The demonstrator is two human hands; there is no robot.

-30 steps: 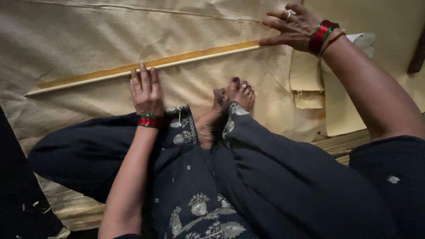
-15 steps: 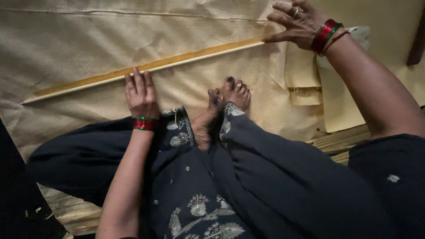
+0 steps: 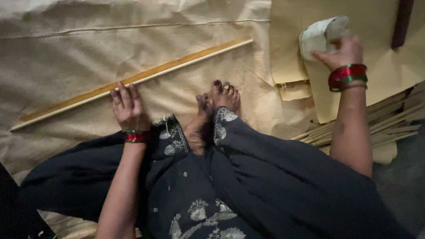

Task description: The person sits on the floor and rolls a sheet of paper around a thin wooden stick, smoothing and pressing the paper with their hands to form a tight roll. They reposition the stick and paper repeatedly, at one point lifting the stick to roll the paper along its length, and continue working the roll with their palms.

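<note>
Beige woven sheet [image 3: 88, 57] is covering the floor; left hand [image 3: 128, 108], fingers flat together, is pinning the wooden strip [image 3: 133, 79] steady, right hand [image 3: 341, 53] is pinching a pale cloth wad [image 3: 321, 35].

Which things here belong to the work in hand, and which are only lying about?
In use:
left hand on the woven beige sheet
long yellow wooden strip
right hand holding a pale crumpled cloth

Lying about:
stacked thin wooden slats
tan paper pieces
</note>
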